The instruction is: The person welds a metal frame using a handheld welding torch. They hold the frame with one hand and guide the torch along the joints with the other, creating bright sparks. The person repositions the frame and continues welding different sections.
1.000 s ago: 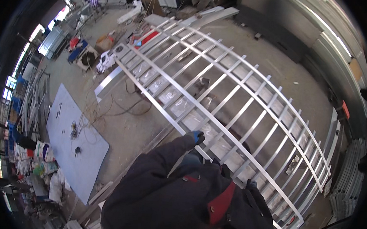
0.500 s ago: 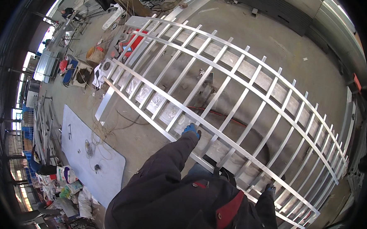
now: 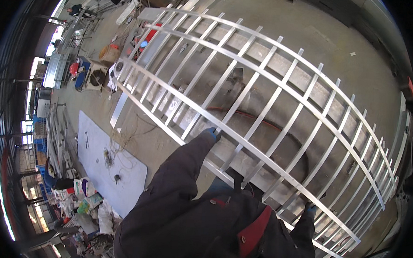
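A large silver metal railing frame (image 3: 256,152) with many parallel bars and two long curved rails lies in front of me, slanting from upper left to lower right. Wearing a blue-and-dark glove, my left hand (image 3: 214,133) is closed at a bar where it meets the near straight rail. Farther right, my right hand (image 3: 310,208), also gloved, is closed around a bar just below the same rail. Its fingers are small and partly hidden by the dark sleeve and the metal.
Broad flat silver beams (image 3: 248,171) lie under the railing. A pale blue-grey board (image 3: 107,147) with cables and small tools rests on the floor at left. Filled bags (image 3: 104,217) are heaped below it. A fan-like machine (image 3: 97,76) and an orange bucket (image 3: 110,53) stand at upper left.
The far side of the railing sits higher in the view, and the board on the left has shifted slightly right. My left hand appears a little higher; both hands stay at the railing.
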`<state>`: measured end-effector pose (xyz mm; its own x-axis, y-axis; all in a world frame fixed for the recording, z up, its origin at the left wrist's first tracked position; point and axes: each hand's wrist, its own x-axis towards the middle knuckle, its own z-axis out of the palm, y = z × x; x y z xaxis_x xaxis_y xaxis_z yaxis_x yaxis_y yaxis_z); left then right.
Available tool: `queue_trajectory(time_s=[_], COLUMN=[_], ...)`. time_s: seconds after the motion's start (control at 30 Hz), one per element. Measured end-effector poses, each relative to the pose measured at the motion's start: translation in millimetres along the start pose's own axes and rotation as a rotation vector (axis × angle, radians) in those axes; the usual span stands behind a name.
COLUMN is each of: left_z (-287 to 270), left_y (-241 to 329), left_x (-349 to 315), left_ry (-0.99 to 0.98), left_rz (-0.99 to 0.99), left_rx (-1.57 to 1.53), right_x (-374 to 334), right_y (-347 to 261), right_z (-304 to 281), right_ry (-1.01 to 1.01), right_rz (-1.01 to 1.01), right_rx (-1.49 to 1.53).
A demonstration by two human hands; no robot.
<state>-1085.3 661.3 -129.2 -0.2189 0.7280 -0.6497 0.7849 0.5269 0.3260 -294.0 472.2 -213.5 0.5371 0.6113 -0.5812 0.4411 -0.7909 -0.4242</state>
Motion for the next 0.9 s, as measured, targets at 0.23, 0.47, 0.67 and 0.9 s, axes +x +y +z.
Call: queue_trajectory(time_s=[0.23,0.47,0.67,0.9], left_z=[25,39,30,17], left_y=[-3,-21,-19,-3], left_x=[14,20,30,58], left_ry=[-0.125,0.318,0.293,0.237], left_rz=[-0.254,-0.036,-0.129,-0.12], left_rx=[-0.511,-0.163,-0.144,-0.095], right_x=[-35,-38,-28,-21], right_y=[-50,-54,-37,-49], right_z=[-12,4,16,34], right_ry=[-0.209,0.1,0.081,0.141], right_rz=[0.357,0.256,0.184,0.056], right_rx=[0.563,0.554,0.517,0.445])
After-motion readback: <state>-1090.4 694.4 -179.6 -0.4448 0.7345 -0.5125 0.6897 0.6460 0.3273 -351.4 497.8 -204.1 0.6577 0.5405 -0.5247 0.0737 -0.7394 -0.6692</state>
